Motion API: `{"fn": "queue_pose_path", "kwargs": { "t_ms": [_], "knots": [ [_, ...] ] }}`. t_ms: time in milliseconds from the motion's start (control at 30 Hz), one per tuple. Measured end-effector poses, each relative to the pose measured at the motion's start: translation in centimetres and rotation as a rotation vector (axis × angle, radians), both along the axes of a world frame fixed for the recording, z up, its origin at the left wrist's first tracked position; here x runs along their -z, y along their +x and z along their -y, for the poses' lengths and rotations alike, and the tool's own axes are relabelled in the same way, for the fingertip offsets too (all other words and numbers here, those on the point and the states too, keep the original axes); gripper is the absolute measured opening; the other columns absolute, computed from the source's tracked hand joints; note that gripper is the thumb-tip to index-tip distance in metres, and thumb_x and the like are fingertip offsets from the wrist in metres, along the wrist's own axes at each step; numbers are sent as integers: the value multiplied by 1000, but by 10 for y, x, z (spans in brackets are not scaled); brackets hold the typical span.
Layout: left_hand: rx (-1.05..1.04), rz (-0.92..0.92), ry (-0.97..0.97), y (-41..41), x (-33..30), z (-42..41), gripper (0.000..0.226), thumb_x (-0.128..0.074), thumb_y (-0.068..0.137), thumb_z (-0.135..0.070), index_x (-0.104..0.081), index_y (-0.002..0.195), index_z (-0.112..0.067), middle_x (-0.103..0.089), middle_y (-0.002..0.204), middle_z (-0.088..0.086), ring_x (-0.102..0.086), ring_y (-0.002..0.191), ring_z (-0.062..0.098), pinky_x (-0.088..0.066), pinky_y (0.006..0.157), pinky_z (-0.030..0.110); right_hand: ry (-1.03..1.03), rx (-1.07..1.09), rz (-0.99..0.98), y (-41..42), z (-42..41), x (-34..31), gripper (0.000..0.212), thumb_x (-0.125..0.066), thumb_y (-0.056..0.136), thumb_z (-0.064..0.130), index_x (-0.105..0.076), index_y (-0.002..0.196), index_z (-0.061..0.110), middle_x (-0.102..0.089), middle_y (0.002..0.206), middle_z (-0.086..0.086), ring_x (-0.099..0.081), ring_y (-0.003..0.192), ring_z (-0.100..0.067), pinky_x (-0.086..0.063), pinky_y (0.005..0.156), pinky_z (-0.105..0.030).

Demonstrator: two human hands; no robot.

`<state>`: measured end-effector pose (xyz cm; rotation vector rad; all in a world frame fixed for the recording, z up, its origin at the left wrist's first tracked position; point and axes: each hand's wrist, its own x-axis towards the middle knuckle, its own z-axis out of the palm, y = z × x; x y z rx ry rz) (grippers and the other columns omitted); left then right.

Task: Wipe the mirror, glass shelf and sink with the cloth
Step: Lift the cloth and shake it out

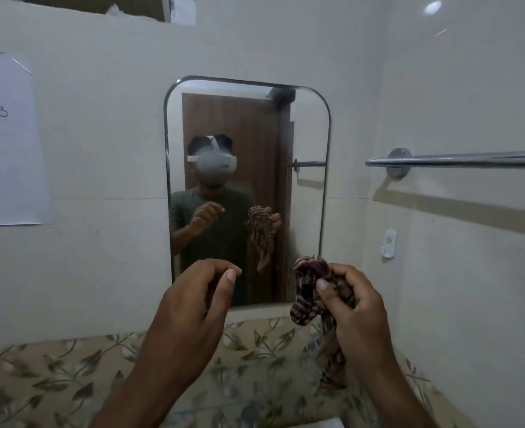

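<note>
On the wall straight ahead hangs the mirror (248, 149), standing tall, just past both hands. Right hand (352, 307) squeezes the bunched cloth (309, 288) and is nearer the glass. Left hand (193, 304) holds nothing, fingers loosely curled. Paper (8, 140) on the wall has drawings, no words I can read

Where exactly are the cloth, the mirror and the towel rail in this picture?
cloth (309, 285): head view, on the bunched striped part above the right hand's thumb.
mirror (307, 134): head view, on the glass near its right edge.
towel rail (471, 159): head view, on the middle of the chrome bar.
</note>
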<state>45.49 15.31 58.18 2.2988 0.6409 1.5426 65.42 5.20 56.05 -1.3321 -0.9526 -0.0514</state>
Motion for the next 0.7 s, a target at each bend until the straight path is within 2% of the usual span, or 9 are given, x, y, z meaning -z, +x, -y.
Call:
{"fn": "queue_pose_path", "kwargs": {
  "t_ms": [100, 200, 267, 467, 600, 700],
  "knots": [
    [29, 30, 9, -10, -8, 6, 22, -40, 96, -46, -60, 98, -36, -60, 90, -21, -57, 92, -1, -46, 64, 12, 20, 0, -11, -10, 7, -3, 16, -66, 95, 22, -68, 111, 27, -67, 108, 0, -66, 99, -11, -57, 90, -40],
    [55, 39, 19, -16, -12, 11, 20, -43, 99, -37, -62, 97, -30, -61, 87, -17, -58, 89, 3, -45, 67, 11, 57, 25, -21, -11, 21, -9, 15, -67, 95, 21, -69, 109, 25, -68, 106, -5, -67, 97, -16, -56, 90, -44],
    [73, 25, 18, -16, -13, 14, 19, -44, 99, -37, -61, 96, -30, -61, 86, -15, -58, 86, 4, -45, 63, 14, 88, 53, -25, -9, 35, -12, 14, -67, 95, 20, -69, 108, 24, -69, 106, -5, -67, 97, -17, -56, 91, -44],
    [79, 7, -3, -17, -8, 23, 15, -46, 98, -35, -58, 90, -29, -58, 83, -14, -56, 84, 2, -40, 61, 18, 110, 115, -33, -5, 62, -12, 14, -67, 95, 22, -69, 109, 26, -70, 107, -2, -67, 100, -19, -56, 92, -46],
    [60, 5, 9, -20, -12, 25, 15, -47, 98, -34, -58, 89, -28, -57, 81, -13, -55, 83, 4, -42, 61, 20, 127, 124, -40, -8, 65, -18, 14, -67, 95, 21, -69, 109, 24, -70, 104, -3, -68, 96, -18, -57, 89, -41],
    [42, 3, 3, -21, -16, 25, 17, -46, 98, -36, -58, 90, -27, -57, 82, -14, -55, 83, 3, -42, 62, 15, 155, 119, -42, -10, 66, -25, 13, -67, 95, 20, -69, 108, 23, -71, 99, 1, -67, 91, -13, -55, 83, -35]
  ]
}}
